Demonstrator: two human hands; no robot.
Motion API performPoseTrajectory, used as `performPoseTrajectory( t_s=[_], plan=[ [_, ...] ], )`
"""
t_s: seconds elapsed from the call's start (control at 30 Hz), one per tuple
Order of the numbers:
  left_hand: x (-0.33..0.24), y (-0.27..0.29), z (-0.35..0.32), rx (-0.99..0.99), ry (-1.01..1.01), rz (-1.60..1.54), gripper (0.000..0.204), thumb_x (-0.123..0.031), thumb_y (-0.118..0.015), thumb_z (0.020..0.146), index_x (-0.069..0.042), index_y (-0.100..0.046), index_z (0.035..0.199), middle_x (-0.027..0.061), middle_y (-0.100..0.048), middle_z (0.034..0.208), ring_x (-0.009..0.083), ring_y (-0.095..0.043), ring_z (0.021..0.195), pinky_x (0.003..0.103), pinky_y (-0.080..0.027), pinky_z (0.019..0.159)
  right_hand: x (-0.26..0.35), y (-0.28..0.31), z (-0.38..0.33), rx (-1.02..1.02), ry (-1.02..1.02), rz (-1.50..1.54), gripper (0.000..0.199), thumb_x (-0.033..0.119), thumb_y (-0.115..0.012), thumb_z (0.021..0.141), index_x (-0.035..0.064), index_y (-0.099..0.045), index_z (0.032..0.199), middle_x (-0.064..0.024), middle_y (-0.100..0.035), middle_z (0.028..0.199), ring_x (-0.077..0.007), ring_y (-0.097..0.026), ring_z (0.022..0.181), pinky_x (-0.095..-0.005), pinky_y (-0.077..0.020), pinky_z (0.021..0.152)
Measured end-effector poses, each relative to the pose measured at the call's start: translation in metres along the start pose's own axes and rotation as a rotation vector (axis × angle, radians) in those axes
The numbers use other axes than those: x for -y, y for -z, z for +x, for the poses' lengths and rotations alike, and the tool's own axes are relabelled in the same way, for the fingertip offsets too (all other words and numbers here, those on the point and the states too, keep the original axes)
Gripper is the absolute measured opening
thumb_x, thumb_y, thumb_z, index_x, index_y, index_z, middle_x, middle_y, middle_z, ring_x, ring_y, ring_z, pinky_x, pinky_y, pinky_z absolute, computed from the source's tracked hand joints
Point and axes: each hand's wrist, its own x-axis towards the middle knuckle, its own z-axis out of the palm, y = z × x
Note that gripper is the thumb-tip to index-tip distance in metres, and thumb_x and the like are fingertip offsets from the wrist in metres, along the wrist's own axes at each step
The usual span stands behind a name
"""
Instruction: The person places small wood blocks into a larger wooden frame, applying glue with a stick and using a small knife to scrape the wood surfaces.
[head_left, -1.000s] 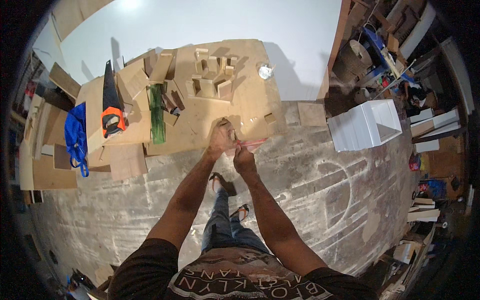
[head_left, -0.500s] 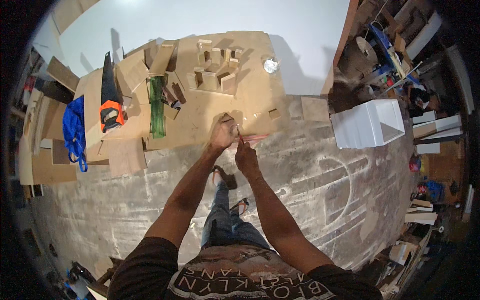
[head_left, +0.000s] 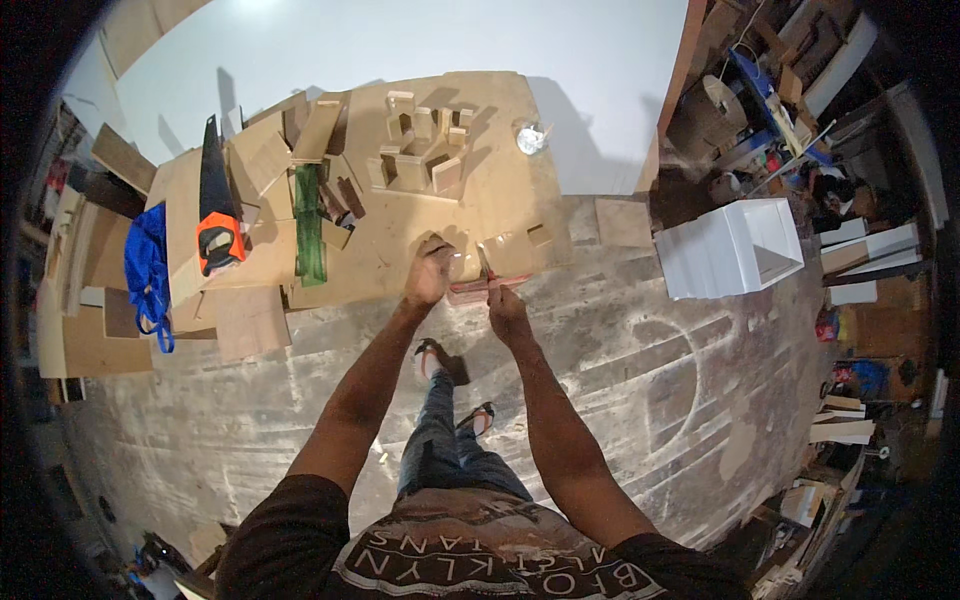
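My left hand [head_left: 430, 272] is closed over the near edge of the wooden worktable [head_left: 390, 255], gripping a small wooden piece [head_left: 435, 243]; the fingers partly cover it. My right hand [head_left: 508, 308], to its right, is closed round a slim knife-like tool [head_left: 486, 264] with a reddish handle and a narrow, pale end pointing away from me. Whether it is a knife cannot be made out. Small pale bits lie on the board by its tip. Beyond my hands stands a group of small wooden blocks [head_left: 445, 177] joined upright. A small square wooden piece [head_left: 540, 234] lies to the right.
On the left lie a handsaw [head_left: 220, 240] with an orange and black handle, a blue bag [head_left: 148, 265] and a green-painted strip [head_left: 310, 225]. A crumpled silvery thing [head_left: 531, 138] sits at the far right corner. A white box [head_left: 725, 250] stands right, beside cluttered shelving.
My hands have moved apart: the left slightly left, the right to the right and a little nearer me with the tool. The view has shifted slightly.
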Motion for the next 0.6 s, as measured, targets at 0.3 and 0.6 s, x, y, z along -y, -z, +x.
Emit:
performPoseTrajectory(
  t_s=[0.3,0.6],
  plan=[
    [0.004,0.012,0.011,0.033,0.007,0.017,0.011,0.003,-0.064,0.077,0.000,-0.066,0.087,0.0146,-0.063,0.092,0.0359,-0.060,0.094,0.042,-0.047,0.086,0.007,0.010,-0.008,0.223,0.001,-0.019,0.055,0.047,-0.045,0.102,-0.0027,-0.062,0.085,-0.0225,-0.063,0.075,-0.0368,-0.063,0.073,-0.0441,-0.0487,0.069],
    [0.012,0.001,0.035,0.107,0.000,0.046,0.016,0.002,-0.063,0.079,0.000,-0.069,0.093,0.0170,-0.066,0.099,0.0377,-0.060,0.100,0.043,-0.048,0.091,0.000,0.021,0.009,0.292,-0.185,0.086,0.056,0.050,-0.049,0.100,-0.0032,-0.065,0.092,-0.0187,-0.066,0.080,-0.0278,-0.062,0.075,-0.0400,-0.0496,0.074]
  ],
)
